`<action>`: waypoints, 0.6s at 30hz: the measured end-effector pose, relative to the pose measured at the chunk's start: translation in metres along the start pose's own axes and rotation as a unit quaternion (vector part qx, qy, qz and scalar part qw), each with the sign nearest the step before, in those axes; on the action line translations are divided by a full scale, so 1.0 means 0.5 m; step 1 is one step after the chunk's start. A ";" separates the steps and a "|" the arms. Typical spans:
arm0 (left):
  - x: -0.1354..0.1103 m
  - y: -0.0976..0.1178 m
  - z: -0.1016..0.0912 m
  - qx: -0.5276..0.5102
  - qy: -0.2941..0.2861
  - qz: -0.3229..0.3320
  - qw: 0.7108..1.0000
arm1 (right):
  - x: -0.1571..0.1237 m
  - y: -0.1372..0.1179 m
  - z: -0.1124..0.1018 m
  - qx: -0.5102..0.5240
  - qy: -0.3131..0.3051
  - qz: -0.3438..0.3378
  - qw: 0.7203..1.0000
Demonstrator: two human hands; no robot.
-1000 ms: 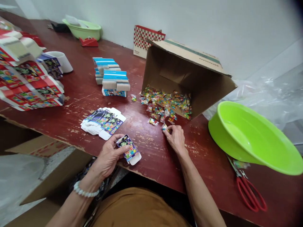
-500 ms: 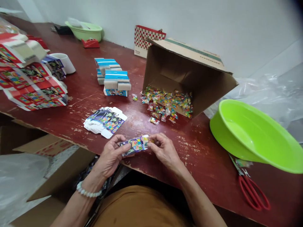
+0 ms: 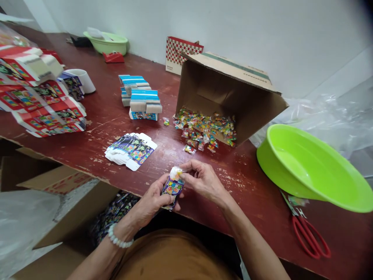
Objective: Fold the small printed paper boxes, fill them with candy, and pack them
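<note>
My left hand (image 3: 155, 198) is closed round a small purple printed candy box (image 3: 173, 189), held tilted with its white flap end up, just above the table's front edge. At that end, the thumb and fingers of my right hand (image 3: 201, 179) pinch a small clear candy packet (image 3: 178, 174) with yellow in it. The packet is partly at the box's mouth; how deep it sits is hidden. Left of my hands lies a fanned stack of flat purple boxes (image 3: 132, 149). Beyond them, colourful candy packets (image 3: 204, 128) spill from a cardboard carton (image 3: 230, 83) lying on its side.
A bright green basin (image 3: 309, 167) and red-handled scissors (image 3: 310, 235) are on the right. Bundled blue boxes (image 3: 145, 102) stand mid-table, bundled red boxes (image 3: 49, 97) at left. Below the edge, an open carton holds many purple boxes (image 3: 116, 210).
My left hand has turned the purple box from nearly level to more upright and shifted it slightly right. My right hand still pinches the candy packet at its end.
</note>
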State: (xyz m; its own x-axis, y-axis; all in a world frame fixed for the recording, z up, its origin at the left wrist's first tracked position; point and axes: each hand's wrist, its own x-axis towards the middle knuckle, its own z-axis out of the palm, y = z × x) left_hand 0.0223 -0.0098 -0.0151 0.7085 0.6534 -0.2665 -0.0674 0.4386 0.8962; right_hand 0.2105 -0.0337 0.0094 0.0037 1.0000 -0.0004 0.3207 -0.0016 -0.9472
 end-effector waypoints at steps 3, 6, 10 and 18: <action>0.003 0.003 0.010 -0.048 0.026 0.016 0.998 | -0.007 -0.004 0.007 -0.003 -0.012 -0.036 0.999; 0.006 0.016 0.021 -0.129 0.074 -0.009 0.989 | -0.012 0.000 0.016 0.083 0.036 -0.023 0.996; 0.010 0.019 0.030 -0.153 0.125 -0.037 0.980 | -0.015 0.010 0.028 0.240 0.052 0.076 0.966; 0.013 0.009 0.031 -0.158 0.110 -0.026 0.981 | -0.020 0.004 0.050 0.040 0.090 -0.112 0.989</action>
State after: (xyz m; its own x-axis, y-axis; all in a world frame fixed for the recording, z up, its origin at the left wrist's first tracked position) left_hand 0.0373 -0.0132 -0.0072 0.5509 0.7265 -0.4107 -0.2739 0.6222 0.7334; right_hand 0.1877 -0.0435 -0.0005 0.1112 0.9583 0.2631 0.2569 0.2281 -0.9391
